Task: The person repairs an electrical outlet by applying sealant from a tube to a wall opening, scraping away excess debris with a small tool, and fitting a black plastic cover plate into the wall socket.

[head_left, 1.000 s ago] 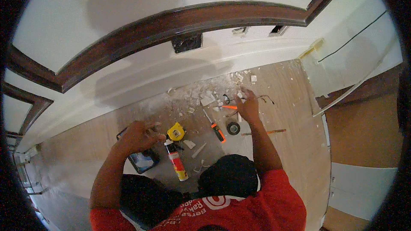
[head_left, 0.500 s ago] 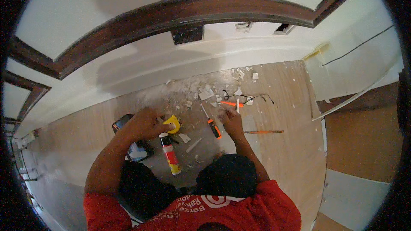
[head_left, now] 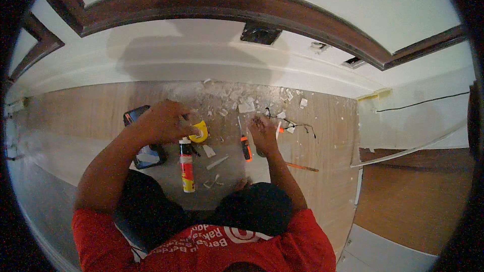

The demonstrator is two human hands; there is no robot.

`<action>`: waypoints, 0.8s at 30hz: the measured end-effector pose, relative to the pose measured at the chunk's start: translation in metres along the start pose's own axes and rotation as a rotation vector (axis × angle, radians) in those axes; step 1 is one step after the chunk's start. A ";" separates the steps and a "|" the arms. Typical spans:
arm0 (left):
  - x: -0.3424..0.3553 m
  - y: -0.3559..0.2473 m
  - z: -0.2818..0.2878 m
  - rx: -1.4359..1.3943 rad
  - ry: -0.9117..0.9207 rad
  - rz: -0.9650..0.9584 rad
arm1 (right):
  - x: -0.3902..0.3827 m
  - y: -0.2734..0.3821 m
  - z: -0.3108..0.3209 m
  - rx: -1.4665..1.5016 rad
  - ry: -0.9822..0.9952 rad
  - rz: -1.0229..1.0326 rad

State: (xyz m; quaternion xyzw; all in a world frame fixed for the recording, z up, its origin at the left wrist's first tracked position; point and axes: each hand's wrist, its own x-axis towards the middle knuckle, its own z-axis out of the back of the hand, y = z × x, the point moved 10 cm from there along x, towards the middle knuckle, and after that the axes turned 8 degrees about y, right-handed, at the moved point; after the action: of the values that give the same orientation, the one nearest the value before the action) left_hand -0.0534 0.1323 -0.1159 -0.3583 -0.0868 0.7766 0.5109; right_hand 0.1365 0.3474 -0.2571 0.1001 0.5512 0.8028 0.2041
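My left hand [head_left: 171, 121] is closed, its fingers curled down. Its thumb side is at the edge of a yellow tape measure [head_left: 200, 130]; whatever the fingers may hold is hidden. Just below is a bottle [head_left: 186, 166] with a dark top and a red and yellow label. My right hand [head_left: 262, 133] is also closed, with dusty fingers bunched low over the floor; I cannot make out anything in them. To its left lies an orange and black screwdriver [head_left: 245, 147]. On its other side are a thin white strip [head_left: 278, 130] and a thin black cord [head_left: 301, 125].
White broken chips [head_left: 246, 107] and dust litter the wood-look floor [head_left: 85, 116] along the wall. A dark case [head_left: 150, 156] sits below my left forearm. An orange-brown rod [head_left: 302, 166] lies right of my right wrist. The wall has a dark square opening [head_left: 260, 34] and smaller ones.
The view has turned and shifted, so wall and floor look tilted differently. My left hand stays beside the tape measure. My right hand now covers more of the orange thing near the white strip.
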 end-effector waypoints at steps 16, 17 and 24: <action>-0.044 0.028 0.021 -0.231 -0.043 0.074 | 0.110 0.243 -0.005 -0.899 -0.131 0.827; -0.045 0.029 0.022 -0.231 -0.052 0.069 | 0.112 0.244 -0.005 -0.903 -0.147 0.830; -0.048 0.027 0.022 -0.260 -0.039 0.073 | 0.121 0.243 -0.003 -0.887 -0.182 0.831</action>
State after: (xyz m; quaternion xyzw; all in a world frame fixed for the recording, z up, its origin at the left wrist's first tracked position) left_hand -0.0769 0.0840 -0.0905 -0.4092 -0.1833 0.7837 0.4298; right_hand -0.0262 0.3231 -0.0412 0.2802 0.0599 0.9563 -0.0577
